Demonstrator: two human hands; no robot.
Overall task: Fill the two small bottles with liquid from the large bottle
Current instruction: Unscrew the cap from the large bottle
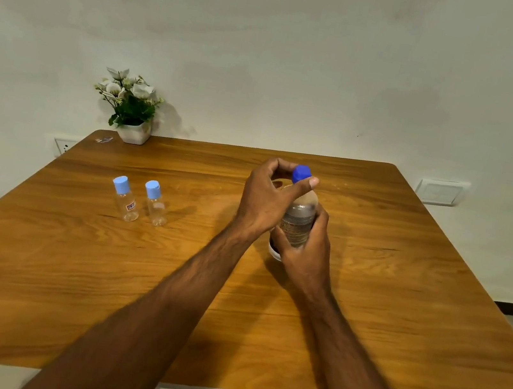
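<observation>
Right of frame centre, the left hand [264, 200] curls over the top of the large bottle [298, 223], thumb and fingertips pinching its dark blue cap [301, 174]. The right hand [304, 252] wraps the lower body of the same bottle, fingers curled round the far side and thumb across the near side. The bottle stands upright on the wooden counter [399, 301], its clear body showing between the two hands. Left of centre, well apart from the hands, two small clear bottles stand just beside each other, both with light blue caps on: the left small bottle [125, 199] carries a small label, the right small bottle [156, 203] does not. At the counter's upper-left corner sits a white flower pot [134, 132] against the wall.
</observation>
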